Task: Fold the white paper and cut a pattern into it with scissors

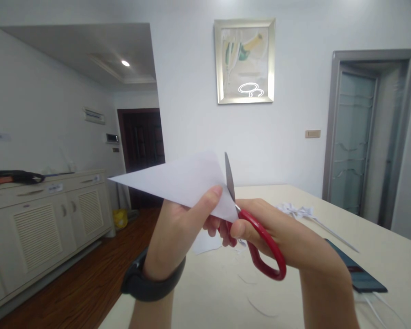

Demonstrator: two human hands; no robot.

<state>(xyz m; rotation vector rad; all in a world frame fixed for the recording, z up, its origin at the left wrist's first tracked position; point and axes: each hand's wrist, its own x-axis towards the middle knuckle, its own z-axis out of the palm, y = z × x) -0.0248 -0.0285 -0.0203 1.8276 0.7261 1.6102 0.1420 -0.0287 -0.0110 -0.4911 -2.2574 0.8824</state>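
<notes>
My left hand (192, 214), with a dark band on its wrist, pinches a folded white sheet of paper (178, 176) between thumb and fingers. The paper is a long triangle whose sharp tip points left. Red-handled scissors (265, 249) are gripped in my right hand (260, 221). One blade stands up in front of the paper's right edge, near my left thumb; the other blade is hidden behind the paper. Both hands are raised above the table, close together.
On the cream table (208, 292) lie thin paper strips (260, 310), another white sheet (205, 242), a white paper flower on a stick (296, 211) and a phone (359, 269) with cables. A cabinet (51, 214) stands at the left.
</notes>
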